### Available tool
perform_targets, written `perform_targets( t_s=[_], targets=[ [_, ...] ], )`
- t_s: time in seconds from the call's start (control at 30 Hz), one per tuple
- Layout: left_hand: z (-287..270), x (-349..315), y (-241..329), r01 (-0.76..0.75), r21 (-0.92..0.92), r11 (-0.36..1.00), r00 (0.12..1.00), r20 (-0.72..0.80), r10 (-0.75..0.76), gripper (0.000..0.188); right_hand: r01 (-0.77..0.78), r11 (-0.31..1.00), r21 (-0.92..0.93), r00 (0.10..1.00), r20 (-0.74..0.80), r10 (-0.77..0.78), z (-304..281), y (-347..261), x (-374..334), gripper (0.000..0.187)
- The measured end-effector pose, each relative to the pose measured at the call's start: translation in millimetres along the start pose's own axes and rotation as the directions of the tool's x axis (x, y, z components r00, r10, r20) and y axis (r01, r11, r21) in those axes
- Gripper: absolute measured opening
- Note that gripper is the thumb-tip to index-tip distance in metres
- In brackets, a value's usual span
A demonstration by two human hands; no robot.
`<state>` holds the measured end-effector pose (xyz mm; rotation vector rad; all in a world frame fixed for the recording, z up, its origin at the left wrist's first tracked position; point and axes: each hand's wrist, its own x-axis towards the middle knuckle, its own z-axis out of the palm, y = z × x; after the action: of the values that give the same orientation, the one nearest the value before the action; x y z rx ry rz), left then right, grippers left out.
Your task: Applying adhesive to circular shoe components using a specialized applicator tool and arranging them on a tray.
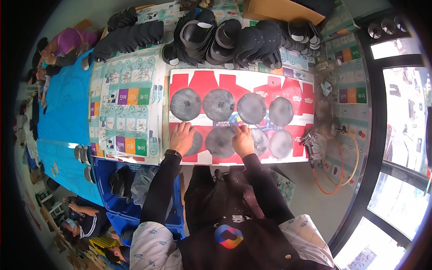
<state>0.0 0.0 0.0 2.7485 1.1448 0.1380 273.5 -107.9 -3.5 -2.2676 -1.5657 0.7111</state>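
Note:
Several round grey discs lie flat in two rows on a red-and-white printed cardboard sheet [177,74] in front of me. The far row includes a left-end disc [185,104] and a right-end disc [281,112]. My left hand [182,137] rests open, fingers spread, partly covering the near row's left-end disc [194,145]. Beside the near row's second disc [219,143], my right hand [243,140] has its index finger stretched out and the others bent. It overlaps the third near disc [259,141], and I see nothing held in it.
Stacked black curved pieces [198,40] line the table's far side, with a cardboard box [283,12] behind. A spray gun [309,139] with an orange hose [325,192] sits right. Blue crates [105,180] stand lower left. Other people sit by a blue-covered table [63,112].

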Motion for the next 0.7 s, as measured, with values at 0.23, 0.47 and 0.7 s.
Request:
perform_targets(
  t_s=[0.23, 0.47, 0.7],
  targets=[
    [1.2, 14.0, 5.7, -0.041, -0.047, 0.998, 0.999, -0.01, 0.041, 0.014, 0.146, 0.988, -0.041, 0.989, -0.024, -0.147, -2.5, 3.0, 11.8, 0.03],
    [-10.2, 30.4, -9.1, -0.059, 0.014, 0.998, 0.992, 0.111, 0.058, 0.014, 0.442, 0.895, 0.064, 0.853, 0.276, -0.442, 22.3, -25.9, 6.9, 0.022],
    [-24.1, 15.1, -14.1, -0.073, -0.031, 0.997, 0.992, 0.102, 0.076, 0.007, 0.695, 0.709, -0.124, 0.661, 0.497, -0.562, 25.6, -56.7, -5.9, 0.016]
  ],
)
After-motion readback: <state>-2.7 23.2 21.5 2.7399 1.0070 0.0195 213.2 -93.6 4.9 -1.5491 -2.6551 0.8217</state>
